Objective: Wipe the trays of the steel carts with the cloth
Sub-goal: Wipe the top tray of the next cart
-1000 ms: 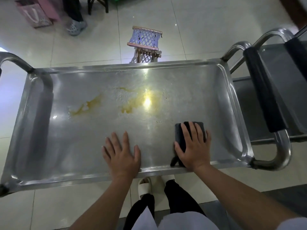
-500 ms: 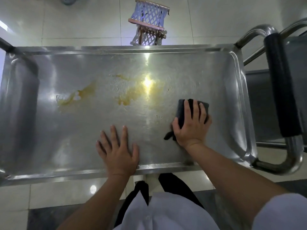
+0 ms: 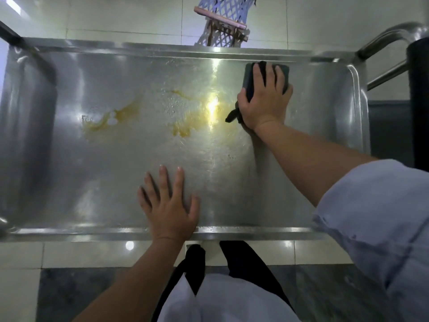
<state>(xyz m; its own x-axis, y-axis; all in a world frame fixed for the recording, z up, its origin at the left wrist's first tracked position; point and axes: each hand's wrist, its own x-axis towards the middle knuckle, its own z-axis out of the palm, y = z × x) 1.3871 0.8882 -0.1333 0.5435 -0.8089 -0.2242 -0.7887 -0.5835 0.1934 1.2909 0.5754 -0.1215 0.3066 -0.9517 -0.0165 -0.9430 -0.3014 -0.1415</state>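
Two yellow-brown stains (image 3: 183,129) lie left of the right hand (image 3: 264,101), which presses the dark folded cloth (image 3: 249,82) flat-fingered on the shiny steel cart tray (image 3: 69,182). Left hand (image 3: 169,205) spread, bracing. Risk: smearing stains; cart rolling.

Yellowish stains (image 3: 111,119), seemingly dark-green cloth (image 3: 249,82)

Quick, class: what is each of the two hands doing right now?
Left hand: open, fingers spread flat on the tray.
Right hand: open, fingers pressing the cloth onto the tray.
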